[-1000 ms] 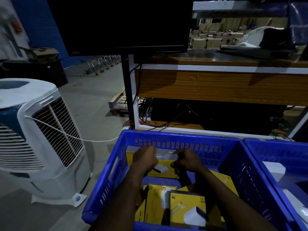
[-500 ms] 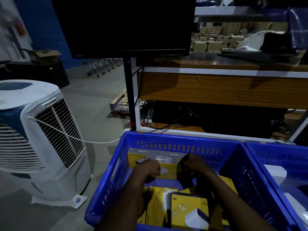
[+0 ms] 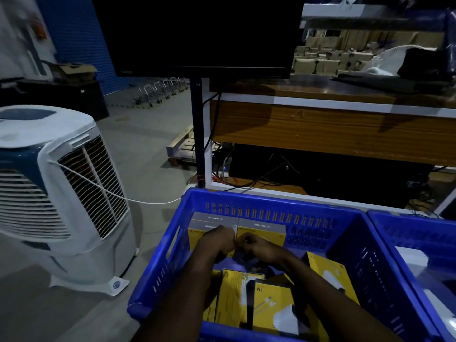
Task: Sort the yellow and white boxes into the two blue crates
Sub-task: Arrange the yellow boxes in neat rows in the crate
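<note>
Upright yellow boxes just beyond hands

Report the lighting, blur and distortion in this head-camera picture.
Head view: dim and underexposed; left hand and right hand are dark shapes, grip unreadable. Head view: wide-angle bending warps the left blue plastic crate's rim and the white air cooler. Head view: background top left is smeared.

left crate, yellow boxes; right crate, white boxes
</note>
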`<state>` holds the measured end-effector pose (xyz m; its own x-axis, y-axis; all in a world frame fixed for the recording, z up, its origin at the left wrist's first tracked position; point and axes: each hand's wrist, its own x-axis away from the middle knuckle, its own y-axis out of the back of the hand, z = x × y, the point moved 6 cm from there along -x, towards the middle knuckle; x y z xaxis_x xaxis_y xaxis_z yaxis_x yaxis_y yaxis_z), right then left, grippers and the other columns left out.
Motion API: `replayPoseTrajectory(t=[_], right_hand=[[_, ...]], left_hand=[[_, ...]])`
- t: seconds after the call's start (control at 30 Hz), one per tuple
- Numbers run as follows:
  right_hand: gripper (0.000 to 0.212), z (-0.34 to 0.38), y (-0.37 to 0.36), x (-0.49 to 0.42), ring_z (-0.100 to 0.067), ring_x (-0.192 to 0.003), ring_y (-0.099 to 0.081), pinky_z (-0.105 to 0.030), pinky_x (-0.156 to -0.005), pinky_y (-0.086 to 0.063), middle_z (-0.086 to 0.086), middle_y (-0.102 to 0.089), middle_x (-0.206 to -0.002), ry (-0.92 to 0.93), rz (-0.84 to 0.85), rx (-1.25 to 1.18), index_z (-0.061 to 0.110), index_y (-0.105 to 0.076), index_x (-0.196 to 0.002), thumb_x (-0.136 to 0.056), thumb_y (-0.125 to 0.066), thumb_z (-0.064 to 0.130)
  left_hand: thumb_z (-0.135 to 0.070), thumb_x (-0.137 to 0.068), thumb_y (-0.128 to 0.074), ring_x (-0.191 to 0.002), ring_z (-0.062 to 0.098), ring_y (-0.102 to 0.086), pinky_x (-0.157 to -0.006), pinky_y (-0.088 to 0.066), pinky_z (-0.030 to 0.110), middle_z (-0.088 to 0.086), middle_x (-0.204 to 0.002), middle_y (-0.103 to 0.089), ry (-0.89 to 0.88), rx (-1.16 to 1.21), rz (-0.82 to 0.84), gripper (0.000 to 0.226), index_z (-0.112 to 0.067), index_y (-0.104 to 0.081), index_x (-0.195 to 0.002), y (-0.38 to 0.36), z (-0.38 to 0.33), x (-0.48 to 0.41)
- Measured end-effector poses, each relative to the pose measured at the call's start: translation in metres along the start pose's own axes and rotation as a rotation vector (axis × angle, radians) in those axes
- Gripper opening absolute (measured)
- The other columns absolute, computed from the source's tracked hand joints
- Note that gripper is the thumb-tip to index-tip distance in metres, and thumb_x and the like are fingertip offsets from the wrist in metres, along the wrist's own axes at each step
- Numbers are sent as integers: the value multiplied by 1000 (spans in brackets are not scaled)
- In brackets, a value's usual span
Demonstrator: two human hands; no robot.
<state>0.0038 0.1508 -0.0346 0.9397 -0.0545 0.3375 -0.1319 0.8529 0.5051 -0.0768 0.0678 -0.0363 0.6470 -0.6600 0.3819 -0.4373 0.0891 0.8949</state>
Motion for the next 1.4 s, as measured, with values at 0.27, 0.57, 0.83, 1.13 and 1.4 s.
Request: replayPoseTrajectory(t=[0.27,0.57,0.83,1.13,1.4], right_hand=[[15,-2,22,4,-24,-90,-56,-41,-82,-49,-13,-60,-104,30,-71,215,5,-55,-106,-97,-50,16],[23,-1,100,66,-15,-104,-58,-29,-85,-47,2,-64,-113,-47,-158,472,27,-63,-113,-96,-53,16],[34,-43,95,115,-26,-84,-62,-32,-64,-44,-12,-70,-104,-179,0,384,26,-68,-108,-88,-54,3],[22,-51,78,121,-17,-83,-65,-35,-72,-52,-3,-70,-103,-353,195,312,22,-66,-110,-89,-65,29],[31,-42,74,122,-25,-86,-63,-40,-74,-60,-7,-62,-103,-448,75,173,14,-59,-117,-97,-51,36]], left_hand=[[-17,-93,-54,-95,32,-65,-79,-51,36,17,-109,-67,-77,132,-6,27,-5,-68,-112,1,-9,6],[-17,-88,-62,-89,24,-71,-79,-56,32,14,-99,-75,-366,330,69,20,-5,-76,-97,-2,-66,14],[-20,-90,-68,-85,17,-68,-86,-56,43,-1,-89,-73,-489,342,198,14,-11,-76,-97,-4,-96,31],[-19,-100,-55,-121,30,-53,-80,-41,8,18,-135,-55,-504,229,537,41,-6,-51,-139,-24,-112,48],[-15,-98,-57,-114,25,-59,-103,-43,35,17,-138,-54,-531,215,538,42,0,-51,-137,-17,-112,54]])
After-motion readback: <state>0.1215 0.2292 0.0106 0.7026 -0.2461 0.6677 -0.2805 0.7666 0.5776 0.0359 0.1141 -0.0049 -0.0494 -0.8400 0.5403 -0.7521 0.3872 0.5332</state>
